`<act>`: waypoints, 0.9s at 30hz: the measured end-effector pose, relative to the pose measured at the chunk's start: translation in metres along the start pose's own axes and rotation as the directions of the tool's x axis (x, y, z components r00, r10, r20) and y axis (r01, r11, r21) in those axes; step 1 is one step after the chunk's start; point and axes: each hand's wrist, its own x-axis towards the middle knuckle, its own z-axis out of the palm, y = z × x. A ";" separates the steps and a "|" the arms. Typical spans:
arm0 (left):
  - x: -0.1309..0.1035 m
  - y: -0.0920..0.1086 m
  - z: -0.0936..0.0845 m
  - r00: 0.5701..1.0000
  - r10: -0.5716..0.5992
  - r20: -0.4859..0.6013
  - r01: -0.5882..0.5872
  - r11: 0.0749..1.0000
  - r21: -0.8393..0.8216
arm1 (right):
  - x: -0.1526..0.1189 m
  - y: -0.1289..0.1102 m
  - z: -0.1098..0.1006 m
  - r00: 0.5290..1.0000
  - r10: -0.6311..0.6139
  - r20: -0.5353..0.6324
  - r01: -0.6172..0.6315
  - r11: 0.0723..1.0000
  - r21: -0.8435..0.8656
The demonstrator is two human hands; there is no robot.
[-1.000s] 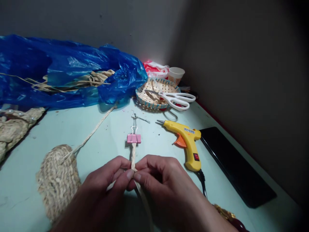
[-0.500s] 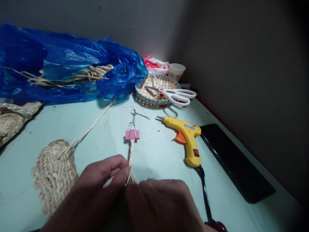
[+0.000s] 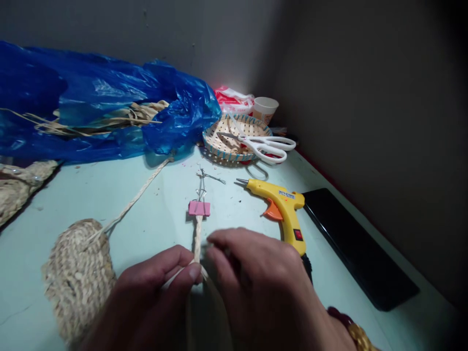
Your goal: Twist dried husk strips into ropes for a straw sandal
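A pink binder clip (image 3: 199, 208) grips the top of a pale braided strand (image 3: 198, 239), which runs down toward my hands. My left hand (image 3: 161, 280) pinches the strand's lower end between thumb and fingers. Just right of it, my right hand (image 3: 256, 273) is raised with thumb and index finger apart at their tips; its other fingers are hidden. Loose strands spread below the braid, one passing near my right hand. Thin wire is hooked to the clip's handles.
A yellow glue gun (image 3: 288, 209) and a black phone-like slab (image 3: 360, 248) lie to the right. Behind are white-handled scissors (image 3: 268, 146) on a woven basket (image 3: 237, 155), a cup (image 3: 265, 108) and a blue bag (image 3: 109, 92). A woven piece (image 3: 80, 278) lies left.
My right hand has lifted up and to the right, away from my left hand, and its thumb and index finger have parted. My left hand still pinches the braid, a little lower.
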 end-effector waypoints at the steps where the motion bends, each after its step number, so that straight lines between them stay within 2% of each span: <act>1: -0.001 0.002 0.002 1.000 0.005 -0.006 -0.005 1.000 0.010 | 0.005 0.000 -0.002 0.999 0.052 0.007 -0.052 0.998 0.045; 4: -0.002 0.009 0.007 0.998 0.060 0.000 -0.060 0.998 0.020 | 0.016 0.000 0.000 0.977 0.177 0.121 -0.203 0.943 0.265; 8: -0.002 0.014 0.010 0.996 0.089 0.009 -0.089 0.996 0.002 | 0.023 -0.004 0.007 0.922 0.274 0.273 -0.381 0.760 0.526; 11: -0.002 0.017 0.011 0.996 0.085 -0.031 -0.084 0.996 0.033 | 0.025 -0.007 0.008 0.893 0.308 0.328 -0.449 0.649 0.614; 13: -0.001 0.018 0.012 0.997 0.065 -0.048 -0.062 0.996 0.066 | 0.026 -0.008 0.009 0.890 0.313 0.333 -0.456 0.628 0.631; 18: 0.000 0.018 0.015 0.997 0.060 -0.047 -0.053 0.990 0.129 | 0.027 -0.009 0.013 0.895 0.374 0.243 -0.441 0.666 0.601; 22: 0.000 0.017 0.013 0.992 0.122 -0.033 -0.118 0.988 0.096 | 0.026 -0.009 0.012 0.906 0.318 0.278 -0.422 0.657 0.624; 24: 0.000 0.015 0.011 0.991 0.136 0.001 -0.136 0.989 0.054 | 0.024 -0.007 0.008 0.926 0.253 0.279 -0.373 0.724 0.580; 27: 0.000 0.011 0.008 0.987 0.153 0.053 -0.154 0.988 0.015 | 0.019 -0.003 -0.002 0.948 0.153 0.279 -0.262 0.873 0.411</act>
